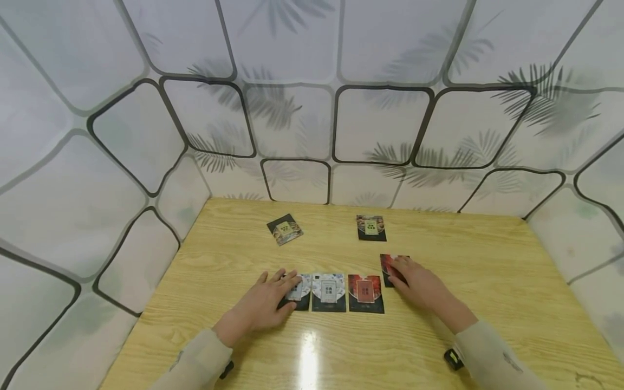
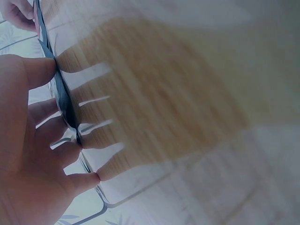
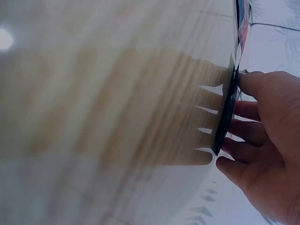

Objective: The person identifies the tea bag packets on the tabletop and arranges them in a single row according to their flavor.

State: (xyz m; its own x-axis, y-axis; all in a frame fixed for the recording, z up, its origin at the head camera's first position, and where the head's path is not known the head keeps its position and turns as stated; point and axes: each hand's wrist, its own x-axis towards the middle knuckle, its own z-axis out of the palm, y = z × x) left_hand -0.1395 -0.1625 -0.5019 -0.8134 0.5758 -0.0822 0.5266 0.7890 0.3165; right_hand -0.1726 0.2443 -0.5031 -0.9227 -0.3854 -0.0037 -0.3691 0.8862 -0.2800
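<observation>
- Right hand (image 1: 418, 283): loose fingers on a flat red-and-black packet (image 1: 387, 269), back and right of its twin (image 1: 366, 293).
- Left hand (image 1: 265, 300): spread fingers on a flat white-and-black packet (image 1: 303, 297).

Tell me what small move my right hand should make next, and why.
Probably slide the rightmost packet under your right hand toward you: it lies farther back than the red packet beside it, which lines up with the silver packets.

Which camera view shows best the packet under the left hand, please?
The head view: it shows the packet from above with its printed front, though the left hand covers part of it. The left wrist view shows it nearly edge-on, as a dark strip. In the right wrist view I cannot make it out.
</observation>
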